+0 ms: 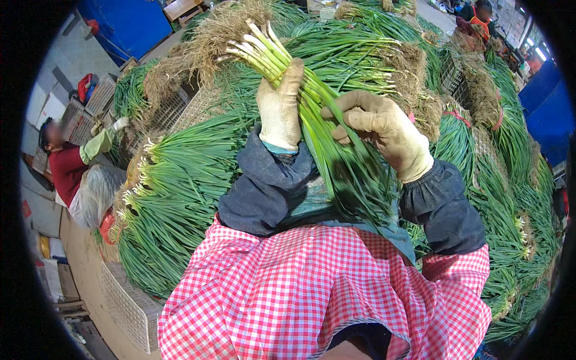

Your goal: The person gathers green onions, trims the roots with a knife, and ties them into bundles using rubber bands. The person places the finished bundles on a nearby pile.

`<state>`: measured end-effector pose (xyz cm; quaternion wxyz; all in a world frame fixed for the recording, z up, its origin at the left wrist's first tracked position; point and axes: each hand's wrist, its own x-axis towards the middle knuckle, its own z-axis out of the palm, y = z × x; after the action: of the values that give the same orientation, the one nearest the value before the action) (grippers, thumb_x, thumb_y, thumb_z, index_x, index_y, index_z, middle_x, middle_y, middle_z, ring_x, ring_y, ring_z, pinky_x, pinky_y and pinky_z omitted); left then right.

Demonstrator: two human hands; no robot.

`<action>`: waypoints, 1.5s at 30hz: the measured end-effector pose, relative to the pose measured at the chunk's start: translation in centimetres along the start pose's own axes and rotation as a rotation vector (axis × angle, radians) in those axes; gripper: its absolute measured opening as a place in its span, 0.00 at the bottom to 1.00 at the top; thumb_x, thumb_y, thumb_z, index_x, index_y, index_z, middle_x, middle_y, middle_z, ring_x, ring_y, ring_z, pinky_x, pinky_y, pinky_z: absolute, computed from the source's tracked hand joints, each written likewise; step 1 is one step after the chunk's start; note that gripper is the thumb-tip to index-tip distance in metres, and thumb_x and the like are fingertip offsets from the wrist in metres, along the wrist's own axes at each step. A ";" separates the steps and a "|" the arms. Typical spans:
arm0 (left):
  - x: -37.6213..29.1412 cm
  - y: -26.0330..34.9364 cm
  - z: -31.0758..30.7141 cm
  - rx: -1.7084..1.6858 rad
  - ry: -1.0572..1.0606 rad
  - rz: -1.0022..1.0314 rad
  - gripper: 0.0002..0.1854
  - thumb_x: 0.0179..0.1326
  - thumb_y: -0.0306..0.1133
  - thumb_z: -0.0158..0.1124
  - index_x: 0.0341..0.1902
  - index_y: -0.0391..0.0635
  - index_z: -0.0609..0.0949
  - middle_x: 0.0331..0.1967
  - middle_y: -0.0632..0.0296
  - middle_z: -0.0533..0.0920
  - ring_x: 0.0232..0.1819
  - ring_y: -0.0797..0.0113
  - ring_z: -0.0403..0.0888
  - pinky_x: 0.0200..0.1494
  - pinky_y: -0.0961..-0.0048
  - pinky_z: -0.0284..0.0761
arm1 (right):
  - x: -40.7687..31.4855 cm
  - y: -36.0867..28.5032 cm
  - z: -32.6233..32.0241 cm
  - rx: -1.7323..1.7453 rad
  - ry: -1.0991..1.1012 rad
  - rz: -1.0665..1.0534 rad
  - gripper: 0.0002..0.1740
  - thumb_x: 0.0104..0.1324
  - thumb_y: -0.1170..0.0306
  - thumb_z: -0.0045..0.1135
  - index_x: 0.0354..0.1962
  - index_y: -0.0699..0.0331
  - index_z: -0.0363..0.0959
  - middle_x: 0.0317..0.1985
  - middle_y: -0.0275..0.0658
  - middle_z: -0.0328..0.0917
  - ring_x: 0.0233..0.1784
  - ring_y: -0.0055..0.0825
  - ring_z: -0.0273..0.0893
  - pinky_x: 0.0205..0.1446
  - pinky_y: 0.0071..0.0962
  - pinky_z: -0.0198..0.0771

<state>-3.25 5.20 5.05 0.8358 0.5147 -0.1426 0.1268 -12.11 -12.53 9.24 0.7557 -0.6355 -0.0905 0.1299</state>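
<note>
A bunch of green garlic slants across the middle of the view, its pale stem ends towards the upper left and its leaves hanging over my lap. My left hand, in a cream work glove, is closed around the stems with the thumb on top. Fibrous brown roots spread beyond the stem ends. Gloved alike, my right hand pinches a flat green leaf of the bunch between thumb and fingers. Its other fingers are curled, and its palm side is partly hidden.
Piled green garlic lies at left, more bunches ahead and at right, some bound with red ties. A plastic crate stands lower left. One person sits at left, another is far right.
</note>
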 end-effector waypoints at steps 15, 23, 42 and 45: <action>0.1 0.5 -0.7 -0.536 -0.242 -0.297 0.21 0.64 0.38 0.73 0.51 0.36 0.77 0.37 0.57 0.82 0.32 0.65 0.83 0.34 0.66 0.82 | 2.5 -0.9 -4.8 -0.816 0.255 -0.383 0.41 0.66 0.71 0.55 0.76 0.64 0.54 0.76 0.49 0.61 0.78 0.38 0.61 0.80 0.39 0.54; 2.2 2.3 -6.1 -0.970 -0.315 -0.534 0.19 0.70 0.45 0.64 0.45 0.37 0.83 0.35 0.52 0.88 0.33 0.62 0.88 0.39 0.66 0.86 | 4.4 5.2 3.8 -0.052 -0.259 -0.123 0.29 0.71 0.61 0.57 0.64 0.69 0.67 0.56 0.40 0.78 0.53 0.27 0.77 0.58 0.28 0.72; -3.5 9.5 -42.6 -0.228 0.797 -0.384 0.17 0.66 0.43 0.62 0.53 0.49 0.81 0.37 0.53 0.85 0.29 0.54 0.84 0.35 0.53 0.85 | 14.4 21.9 17.7 -0.321 -0.702 0.171 0.37 0.70 0.66 0.64 0.71 0.70 0.59 0.61 0.40 0.76 0.61 0.28 0.72 0.68 0.28 0.65; -2.9 11.6 -47.2 0.049 0.898 -0.354 0.24 0.63 0.44 0.64 0.62 0.50 0.81 0.52 0.48 0.83 0.52 0.55 0.83 0.60 0.58 0.77 | 13.9 24.9 15.7 -0.263 -0.621 0.198 0.31 0.72 0.62 0.64 0.66 0.69 0.67 0.56 0.38 0.79 0.59 0.24 0.73 0.65 0.27 0.67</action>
<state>-5.05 52.41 -6.74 0.8111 0.4451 0.3251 0.1958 -5.67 10.42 -12.95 0.5874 -0.6634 -0.2698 0.3770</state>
